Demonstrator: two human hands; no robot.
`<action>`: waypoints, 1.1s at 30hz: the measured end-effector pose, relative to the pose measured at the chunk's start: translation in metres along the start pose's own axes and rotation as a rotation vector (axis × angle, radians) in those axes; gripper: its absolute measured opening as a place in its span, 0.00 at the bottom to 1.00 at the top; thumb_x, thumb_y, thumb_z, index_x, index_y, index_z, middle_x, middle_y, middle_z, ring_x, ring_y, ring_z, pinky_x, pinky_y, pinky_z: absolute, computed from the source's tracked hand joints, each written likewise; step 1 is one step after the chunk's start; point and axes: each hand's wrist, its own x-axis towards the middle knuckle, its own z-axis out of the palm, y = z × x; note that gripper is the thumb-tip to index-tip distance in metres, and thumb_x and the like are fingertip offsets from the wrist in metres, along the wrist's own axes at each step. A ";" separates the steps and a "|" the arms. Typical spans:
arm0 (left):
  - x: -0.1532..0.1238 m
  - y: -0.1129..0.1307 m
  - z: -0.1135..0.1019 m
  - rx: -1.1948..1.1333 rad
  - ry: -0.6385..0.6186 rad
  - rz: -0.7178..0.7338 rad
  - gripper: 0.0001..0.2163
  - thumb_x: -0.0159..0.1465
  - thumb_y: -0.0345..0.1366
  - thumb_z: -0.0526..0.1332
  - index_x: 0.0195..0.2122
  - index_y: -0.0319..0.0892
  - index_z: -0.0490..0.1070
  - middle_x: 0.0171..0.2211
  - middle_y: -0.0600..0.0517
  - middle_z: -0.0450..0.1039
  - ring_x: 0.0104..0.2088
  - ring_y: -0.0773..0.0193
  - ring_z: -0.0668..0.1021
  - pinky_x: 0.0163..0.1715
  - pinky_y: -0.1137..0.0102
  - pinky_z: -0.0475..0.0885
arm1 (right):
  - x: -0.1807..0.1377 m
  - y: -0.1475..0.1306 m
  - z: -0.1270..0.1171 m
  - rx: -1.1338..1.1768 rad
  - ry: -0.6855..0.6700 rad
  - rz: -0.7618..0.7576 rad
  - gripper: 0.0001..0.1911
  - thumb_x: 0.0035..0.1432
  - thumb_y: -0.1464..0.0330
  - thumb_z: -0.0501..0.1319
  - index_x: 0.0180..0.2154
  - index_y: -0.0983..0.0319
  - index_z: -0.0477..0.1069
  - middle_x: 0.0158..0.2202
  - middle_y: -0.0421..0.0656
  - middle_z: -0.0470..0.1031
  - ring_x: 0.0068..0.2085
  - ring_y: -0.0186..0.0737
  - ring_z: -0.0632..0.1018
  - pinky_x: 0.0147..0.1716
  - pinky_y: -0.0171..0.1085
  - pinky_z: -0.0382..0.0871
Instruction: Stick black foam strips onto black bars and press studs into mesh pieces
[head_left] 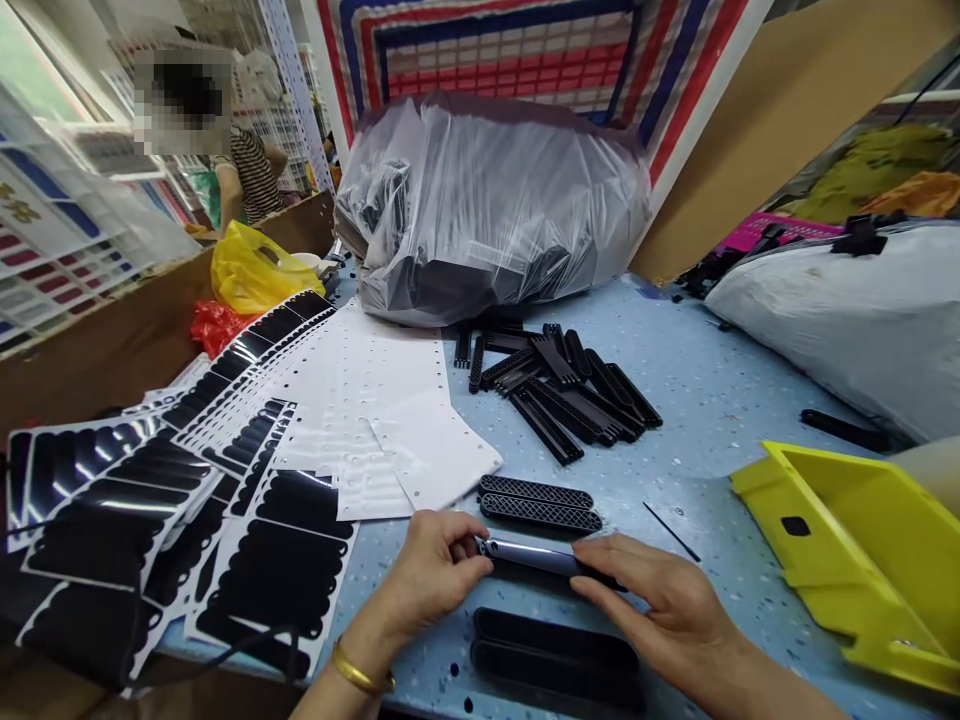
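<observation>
My left hand (pixel 439 565), with a gold bangle at its wrist, pinches the left end of a long black plastic strip (pixel 531 556) with a glossy upper face and a small hole near that end. On its right end, the thumb and fingers of my right hand (pixel 664 605) are closed. Just beyond the strip lie two black pieces with a cross-hatched face (pixel 540 505), side by side. Smooth black strips (pixel 555 655) rest nearer to me, below my hands. A heap of similar black plastic pieces (pixel 562 390) is farther back on the blue speckled table (pixel 697 400).
Sheets of black stickers (pixel 277 560) and white backing sheets (pixel 390 360) cover the left side. A yellow bin (pixel 847 560) stands at right, near a thin dark rod (pixel 671 532). A large filled plastic bag (pixel 495 210) sits at the back. Another person (pixel 251 170) is at far left.
</observation>
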 end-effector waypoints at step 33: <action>0.000 0.007 -0.004 -0.030 0.020 -0.020 0.11 0.48 0.26 0.63 0.33 0.37 0.80 0.20 0.57 0.66 0.21 0.71 0.66 0.22 0.75 0.61 | 0.002 -0.001 0.008 -0.089 -0.045 -0.051 0.11 0.64 0.72 0.54 0.35 0.61 0.75 0.30 0.45 0.80 0.29 0.39 0.80 0.29 0.36 0.75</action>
